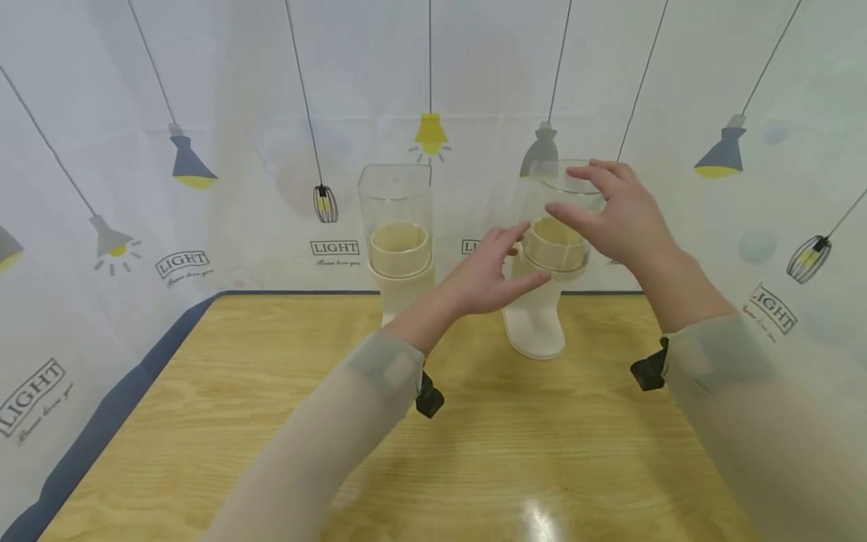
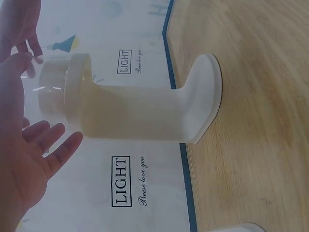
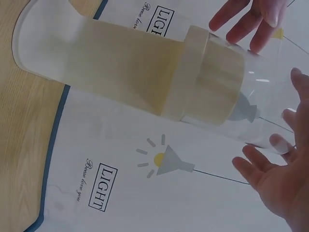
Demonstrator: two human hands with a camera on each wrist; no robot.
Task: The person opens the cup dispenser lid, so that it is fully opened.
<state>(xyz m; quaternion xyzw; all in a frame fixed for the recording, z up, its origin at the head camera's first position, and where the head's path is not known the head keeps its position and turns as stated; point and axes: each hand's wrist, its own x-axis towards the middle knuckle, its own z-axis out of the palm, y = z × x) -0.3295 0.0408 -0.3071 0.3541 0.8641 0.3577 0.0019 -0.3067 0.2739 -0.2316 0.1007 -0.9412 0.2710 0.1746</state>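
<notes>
Bracketing the rightmost clear-topped dispenser (image 1: 558, 252), upright towards the far edge of the table (image 1: 223, 361), with left hand (image 1: 484, 275) and right hand (image 1: 619, 207) spread (touching or not, hard to tell); best to cup evenly, keep the foot (image 1: 537, 339) flat, avoid tipping
</notes>
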